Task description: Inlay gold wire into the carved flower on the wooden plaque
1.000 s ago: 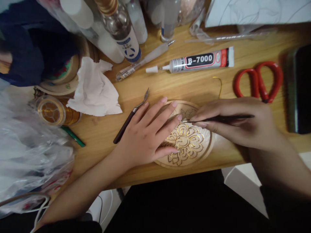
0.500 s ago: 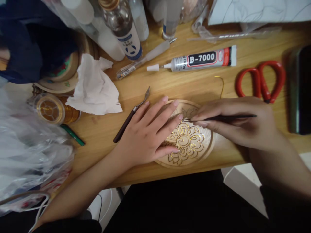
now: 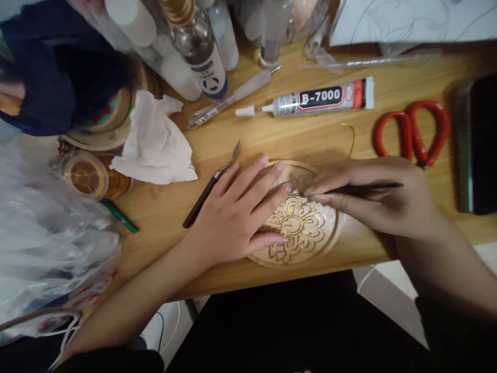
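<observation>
A round wooden plaque point(image 3: 292, 225) lies near the table's front edge, its flower pattern outlined in gold wire. Spread over its left side is my left hand point(image 3: 233, 212), fingers apart, the index fingertip close to the tool tips. My right hand point(image 3: 373, 194) pinches dark tweezers point(image 3: 361, 189), whose thin tips meet the plaque just above the flower. What the tips grip, if anything, is too small to make out. Beyond the right hand a loose piece of gold wire point(image 3: 353, 140) curls on the table. A small palette knife point(image 3: 205, 194) with a dark handle lies beside my left hand.
Behind the plaque lie a B-7000 glue tube point(image 3: 322, 97) and a clear pen point(image 3: 233, 98). Red-handled scissors point(image 3: 413, 132) and a black device point(image 3: 481, 150) are at right. Crumpled tissue point(image 3: 155, 145), a gold wire spool point(image 3: 93, 176) and a glass bottle point(image 3: 202, 57) stand left and back.
The view has shifted slightly. Both hands keep almost the same place on the plaque, and the tweezers stay in my right hand with their tips at the flower's upper edge.
</observation>
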The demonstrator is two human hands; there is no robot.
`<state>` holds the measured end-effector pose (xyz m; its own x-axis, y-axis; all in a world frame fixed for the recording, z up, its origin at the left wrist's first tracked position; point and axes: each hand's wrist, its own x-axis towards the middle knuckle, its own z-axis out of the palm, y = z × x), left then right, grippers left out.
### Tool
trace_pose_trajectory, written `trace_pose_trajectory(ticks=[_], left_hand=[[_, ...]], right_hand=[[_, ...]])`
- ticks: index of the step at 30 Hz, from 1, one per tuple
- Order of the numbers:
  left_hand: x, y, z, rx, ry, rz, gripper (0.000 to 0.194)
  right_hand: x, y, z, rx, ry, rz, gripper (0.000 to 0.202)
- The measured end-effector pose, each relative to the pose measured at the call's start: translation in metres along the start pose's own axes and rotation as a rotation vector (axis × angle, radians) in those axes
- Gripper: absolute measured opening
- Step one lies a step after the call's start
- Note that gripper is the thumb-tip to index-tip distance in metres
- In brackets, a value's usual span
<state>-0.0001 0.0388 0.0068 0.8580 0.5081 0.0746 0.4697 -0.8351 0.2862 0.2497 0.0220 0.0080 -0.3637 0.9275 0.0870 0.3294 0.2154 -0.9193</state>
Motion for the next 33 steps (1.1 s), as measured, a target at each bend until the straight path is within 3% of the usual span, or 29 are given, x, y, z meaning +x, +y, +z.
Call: trace_pose_trajectory(ticks=[25,33], left_hand=[[-0.001,0.000,0.001,-0.007,0.005,0.003,0.065],[-0.001,0.000,0.001,0.007,0.016,0.003,0.064]], right_hand=[[-0.003,0.001,-0.007,0.062,-0.060,-0.038,0.008],[-0.001,-0.001,-0.010,0.122,-0.157,-0.026,0.005]])
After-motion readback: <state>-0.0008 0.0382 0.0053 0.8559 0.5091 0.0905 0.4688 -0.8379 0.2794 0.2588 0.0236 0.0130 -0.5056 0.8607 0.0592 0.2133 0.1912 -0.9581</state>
